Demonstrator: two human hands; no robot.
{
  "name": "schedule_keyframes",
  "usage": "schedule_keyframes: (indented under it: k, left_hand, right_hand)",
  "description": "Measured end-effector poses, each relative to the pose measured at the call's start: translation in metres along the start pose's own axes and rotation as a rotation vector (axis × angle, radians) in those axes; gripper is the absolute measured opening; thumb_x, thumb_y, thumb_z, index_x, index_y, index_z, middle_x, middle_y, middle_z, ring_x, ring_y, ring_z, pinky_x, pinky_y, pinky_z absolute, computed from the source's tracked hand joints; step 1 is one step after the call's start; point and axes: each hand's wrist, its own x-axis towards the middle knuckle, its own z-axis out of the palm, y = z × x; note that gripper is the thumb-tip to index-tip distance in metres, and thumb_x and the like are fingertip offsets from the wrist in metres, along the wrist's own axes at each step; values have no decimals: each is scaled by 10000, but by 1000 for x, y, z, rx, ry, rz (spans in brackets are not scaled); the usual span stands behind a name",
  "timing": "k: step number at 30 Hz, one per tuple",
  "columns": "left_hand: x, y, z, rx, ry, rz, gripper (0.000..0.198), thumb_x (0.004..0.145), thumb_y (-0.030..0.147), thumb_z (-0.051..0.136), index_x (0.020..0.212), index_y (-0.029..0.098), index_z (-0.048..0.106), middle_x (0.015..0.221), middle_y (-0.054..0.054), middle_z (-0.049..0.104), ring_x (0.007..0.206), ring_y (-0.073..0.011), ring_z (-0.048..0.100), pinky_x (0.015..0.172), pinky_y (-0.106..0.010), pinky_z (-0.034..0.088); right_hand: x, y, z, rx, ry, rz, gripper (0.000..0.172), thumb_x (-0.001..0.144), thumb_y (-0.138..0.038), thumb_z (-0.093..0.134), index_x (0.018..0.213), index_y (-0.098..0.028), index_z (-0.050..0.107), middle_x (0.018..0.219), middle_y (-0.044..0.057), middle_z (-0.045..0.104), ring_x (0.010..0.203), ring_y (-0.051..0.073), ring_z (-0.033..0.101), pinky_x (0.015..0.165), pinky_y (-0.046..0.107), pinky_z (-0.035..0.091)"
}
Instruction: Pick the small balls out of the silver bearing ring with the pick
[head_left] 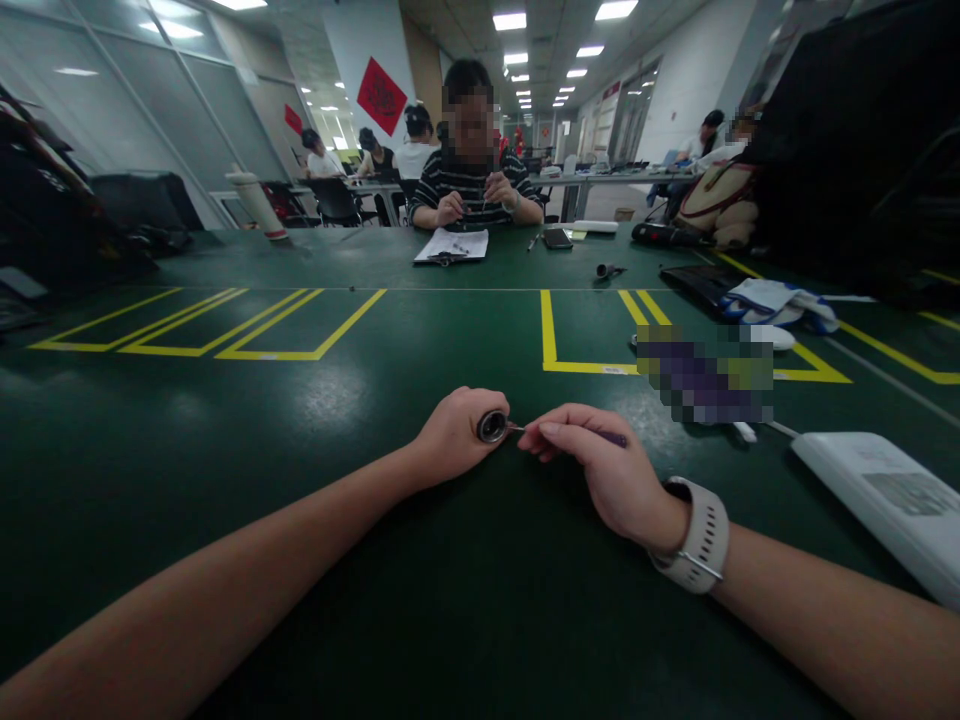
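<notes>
My left hand [459, 440] is closed around a small round metal part [493, 427], its dark ringed opening facing me; the rest of it is hidden in the fingers. My right hand [600, 455], with a pale watch strap [697, 535] at the wrist, pinches a slim screwdriver-like tool with a purple handle [615, 438]. Its thin metal shaft points left and meets the right side of the round part, where a small metal piece shows; whether it is seated in a screw I cannot tell. Both hands are just above the green table [337, 600].
Right of my hands lie a white flat device [885, 490], a white mouse-like object [772, 338] and a cloth [784, 300]. Yellow tape [550, 330] marks the table. Another round metal part [606, 270] lies farther back. Opposite, a person [472, 180] sits behind a clipboard [451, 246].
</notes>
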Motion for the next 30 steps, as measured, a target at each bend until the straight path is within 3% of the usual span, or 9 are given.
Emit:
schedule_keyframes:
  k: [3,8,14,18,26,30]
  left_hand:
    - [0,0,-1,-68,9,4,137,751,203,553,639,167,482,597,43,492,560,-97,462,573,-233,347]
    - [0,1,-1,-184,18,-16,152,753,230,546,634,163,479,591,43,477,549,-88,448,528,-209,346]
    - [0,0,0,-113,41,-48,144,752,238,556,647,165,488,603,33,503,570,-102,469,543,-223,354]
    - [0,1,-1,-23,47,-46,127,738,220,566,648,168,493,599,27,524,587,-117,486,568,-243,351]
    - [-1,-1,-1,-134,53,-34,139,740,195,556,633,165,473,599,38,481,555,-95,448,532,-219,343]
    - [-1,-2,-1,-216,40,6,143,744,209,567,640,160,483,610,38,481,556,-87,445,532,-212,350]
  right_hand:
    - [3,3,-2,170,-3,90,146,796,-226,579,756,-184,713,776,41,707,741,163,624,677,305,461]
    - [3,4,-1,185,-17,90,143,804,-236,574,773,-190,705,811,43,709,749,159,618,671,299,453]
    - [-4,-3,3,-163,16,-119,145,832,-222,558,811,-209,700,810,27,687,752,166,608,683,315,458]
    - [-7,-5,5,-262,-6,-149,156,838,-212,557,801,-215,707,795,21,680,751,166,606,688,315,456]
    - [1,2,-1,154,-9,76,139,807,-242,584,776,-191,711,802,43,706,749,164,617,673,308,455]
    - [3,1,0,246,-40,125,138,797,-236,589,776,-181,714,810,47,709,735,152,612,661,289,450]
